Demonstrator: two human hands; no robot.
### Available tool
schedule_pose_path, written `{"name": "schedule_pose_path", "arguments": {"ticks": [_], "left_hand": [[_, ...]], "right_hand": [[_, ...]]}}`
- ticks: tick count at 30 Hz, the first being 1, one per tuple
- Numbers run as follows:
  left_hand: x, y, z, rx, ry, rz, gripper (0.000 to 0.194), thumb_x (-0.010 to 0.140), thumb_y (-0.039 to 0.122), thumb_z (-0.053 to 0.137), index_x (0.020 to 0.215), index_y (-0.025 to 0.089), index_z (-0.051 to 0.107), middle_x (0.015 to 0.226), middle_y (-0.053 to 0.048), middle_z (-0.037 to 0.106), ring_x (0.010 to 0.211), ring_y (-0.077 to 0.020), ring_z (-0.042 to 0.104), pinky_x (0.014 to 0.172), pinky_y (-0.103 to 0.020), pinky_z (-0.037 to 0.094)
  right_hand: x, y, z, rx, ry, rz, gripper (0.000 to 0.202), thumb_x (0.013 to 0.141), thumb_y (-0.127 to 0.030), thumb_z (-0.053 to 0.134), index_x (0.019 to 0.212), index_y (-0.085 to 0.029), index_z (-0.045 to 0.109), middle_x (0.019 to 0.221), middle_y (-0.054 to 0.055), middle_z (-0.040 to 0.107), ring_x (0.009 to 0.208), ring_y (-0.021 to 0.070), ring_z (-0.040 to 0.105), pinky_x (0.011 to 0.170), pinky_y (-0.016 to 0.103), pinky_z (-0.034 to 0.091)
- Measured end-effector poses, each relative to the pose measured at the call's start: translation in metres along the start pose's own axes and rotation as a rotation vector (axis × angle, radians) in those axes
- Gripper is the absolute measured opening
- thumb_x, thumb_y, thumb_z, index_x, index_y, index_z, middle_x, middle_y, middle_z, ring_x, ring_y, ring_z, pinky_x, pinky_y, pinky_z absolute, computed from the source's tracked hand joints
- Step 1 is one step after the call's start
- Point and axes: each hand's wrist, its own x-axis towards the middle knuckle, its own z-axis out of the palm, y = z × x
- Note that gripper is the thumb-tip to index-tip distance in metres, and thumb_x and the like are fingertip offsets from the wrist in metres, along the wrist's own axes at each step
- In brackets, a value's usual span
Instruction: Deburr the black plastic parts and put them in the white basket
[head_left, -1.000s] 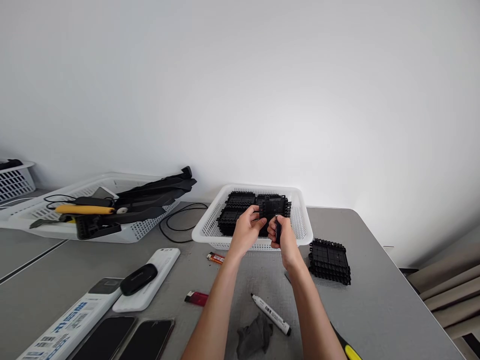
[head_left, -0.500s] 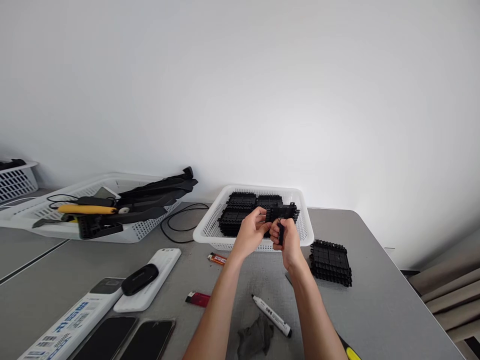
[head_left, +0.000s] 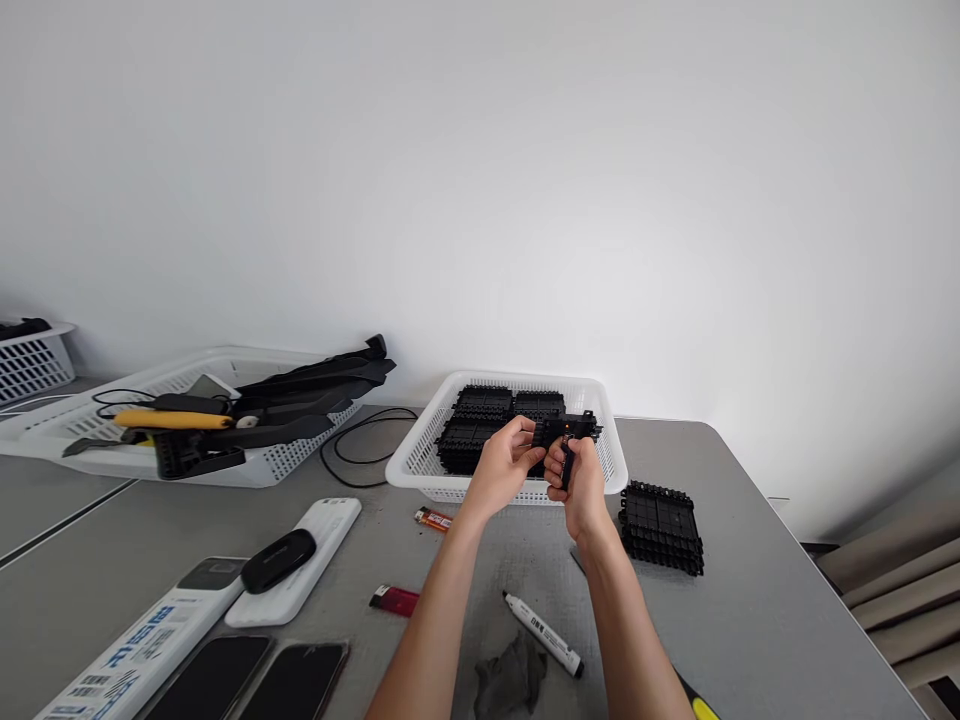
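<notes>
My left hand [head_left: 504, 466] pinches the left end of a black plastic panel [head_left: 582, 428], toothed along its edges, above the near part of a white basket [head_left: 420, 458]. Wrapped in my right hand [head_left: 581, 482] is a dark lighter [head_left: 568, 470], held upright with the thumb at its top. A small orange glow shows just over the lighter, against the panel. Inside the basket lie stacks of similar black panels [head_left: 469, 440]. Another stack [head_left: 661, 525] stands on the table to the right of my right hand.
On the grey table [head_left: 757, 560] lie an orange lighter [head_left: 433, 519], a red lighter [head_left: 395, 600], a white marker [head_left: 544, 633] and a dark crumpled cloth [head_left: 511, 678]. Phones [head_left: 296, 680], a long white box [head_left: 142, 640] and a tool-filled basket [head_left: 285, 462] are leftward.
An orange glow has appeared above the lighter. The panel has tilted flatter, and my right hand has shifted slightly right; my left hand is almost still.
</notes>
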Motion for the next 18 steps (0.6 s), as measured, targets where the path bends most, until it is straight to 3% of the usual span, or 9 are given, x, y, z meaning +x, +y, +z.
{"name": "schedule_pose_path", "arguments": {"ticks": [10,18], "left_hand": [[-0.0001,0.0,-0.0003,0.013,0.015,0.001,0.021,0.079,0.029,0.065,0.096,0.02,0.056,0.097,-0.009,0.071,0.092,-0.0238,0.068,0.08,-0.035,0.051],[0.0002,0.0027,0.0022,-0.011,0.004,0.0,0.019,0.079,0.027,0.062,0.095,0.021,0.056,0.087,-0.006,0.071,0.075,-0.0198,0.067,0.077,-0.035,0.051]], "right_hand": [[0.0005,-0.0012,-0.0021,0.056,0.033,-0.04,0.026,0.068,-0.044,0.048,0.065,-0.021,0.036,0.059,-0.005,0.029,0.048,0.0082,0.022,0.042,0.021,0.008],[-0.0013,0.0023,0.0009,-0.068,-0.049,-0.036,0.031,0.07,-0.049,0.05,0.067,-0.021,0.037,0.062,-0.005,0.031,0.05,0.008,0.018,0.043,0.021,0.008]]}}
